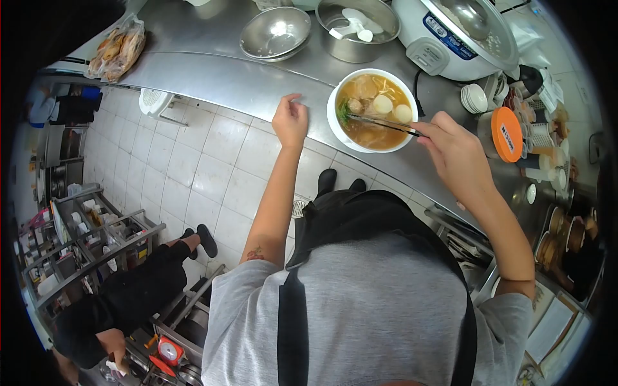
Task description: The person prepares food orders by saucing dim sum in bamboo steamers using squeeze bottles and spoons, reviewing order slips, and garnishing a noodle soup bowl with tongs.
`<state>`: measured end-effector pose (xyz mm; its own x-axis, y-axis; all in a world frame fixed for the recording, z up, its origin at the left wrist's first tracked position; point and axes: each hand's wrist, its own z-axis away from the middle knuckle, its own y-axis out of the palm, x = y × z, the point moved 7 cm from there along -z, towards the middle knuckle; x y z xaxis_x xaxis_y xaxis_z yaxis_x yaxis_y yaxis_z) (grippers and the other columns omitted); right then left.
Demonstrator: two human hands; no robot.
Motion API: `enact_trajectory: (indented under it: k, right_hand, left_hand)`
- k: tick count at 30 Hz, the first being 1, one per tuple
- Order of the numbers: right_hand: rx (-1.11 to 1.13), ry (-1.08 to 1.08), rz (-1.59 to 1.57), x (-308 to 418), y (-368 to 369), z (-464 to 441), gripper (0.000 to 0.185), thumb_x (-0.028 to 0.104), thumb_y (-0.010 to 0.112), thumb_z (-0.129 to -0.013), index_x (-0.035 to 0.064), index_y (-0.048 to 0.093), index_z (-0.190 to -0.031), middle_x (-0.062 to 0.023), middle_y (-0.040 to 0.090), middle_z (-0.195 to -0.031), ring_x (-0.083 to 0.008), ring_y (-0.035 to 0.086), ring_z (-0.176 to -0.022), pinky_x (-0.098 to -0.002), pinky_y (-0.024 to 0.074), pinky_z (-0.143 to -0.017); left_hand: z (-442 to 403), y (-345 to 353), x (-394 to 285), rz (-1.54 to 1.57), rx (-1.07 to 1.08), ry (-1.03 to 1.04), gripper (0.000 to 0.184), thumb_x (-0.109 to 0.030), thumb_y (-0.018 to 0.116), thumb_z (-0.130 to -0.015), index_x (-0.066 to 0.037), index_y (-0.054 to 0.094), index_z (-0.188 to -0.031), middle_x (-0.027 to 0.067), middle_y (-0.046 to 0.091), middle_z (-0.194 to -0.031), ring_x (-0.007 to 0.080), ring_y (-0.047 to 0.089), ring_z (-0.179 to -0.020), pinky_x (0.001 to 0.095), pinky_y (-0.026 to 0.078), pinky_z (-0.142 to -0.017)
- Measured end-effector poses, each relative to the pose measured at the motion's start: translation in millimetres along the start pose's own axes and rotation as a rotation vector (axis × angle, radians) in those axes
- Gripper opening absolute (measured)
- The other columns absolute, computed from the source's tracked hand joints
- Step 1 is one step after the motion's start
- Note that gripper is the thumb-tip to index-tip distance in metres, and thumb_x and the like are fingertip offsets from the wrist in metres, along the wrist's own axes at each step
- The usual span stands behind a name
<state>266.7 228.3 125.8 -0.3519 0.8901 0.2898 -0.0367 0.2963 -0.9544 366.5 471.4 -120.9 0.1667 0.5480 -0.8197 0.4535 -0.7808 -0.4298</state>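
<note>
A white bowl [331, 110] of brown noodle soup stands near the front edge of the steel counter. Pale round slices [383, 104], meat pieces and green herbs [344, 112] show in the broth. My right hand [452, 148], at the bowl's right side, is closed around slim metal tongs [386, 123]. Their tips reach across the soup to the herbs on the left. My left hand [291, 120] hovers left of the bowl by the counter edge, apart from it. Its fingers are loosely bent, some spread, with nothing held.
Behind the bowl are steel bowls [275, 32], a pot [351, 50] with white spoons and a rice cooker [421, 45]. An orange lid [506, 134], small dishes [474, 98] and containers stand right. A bagged food item [117, 50] lies far left. Another person [129, 283] stands by racks behind left.
</note>
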Motion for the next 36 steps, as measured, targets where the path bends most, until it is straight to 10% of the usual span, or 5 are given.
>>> enact_trajectory:
  k: [16,36]
  right_hand:
    - [-0.277,0.070,-0.002,-3,-58,6,0.018,0.004,0.064,-0.083,0.0032,0.067,-0.101,-0.0088,0.055,-0.081,-0.0258,0.058,-0.065,-0.0334,0.0465,-0.060]
    - [-0.018,0.207,-0.118,-30,-4,59,0.029,0.003,0.067,-0.078,0.0065,0.065,-0.107,-0.0084,0.053,-0.086,-0.0253,0.058,-0.070,-0.0379,0.0464,-0.064]
  left_hand:
    - [0,-2,-1,0.033,0.024,0.016,0.019,-0.003,0.061,-0.075,-0.008,0.065,-0.092,0.0017,0.054,-0.060,0.0135,0.051,-0.051,0.0284,0.044,-0.052]
    - [2,-4,3,0.122,0.095,-0.069,0.022,-0.004,0.057,-0.080,-0.006,0.064,-0.100,0.0017,0.052,-0.061,0.0114,0.049,-0.054,0.0265,0.043,-0.056]
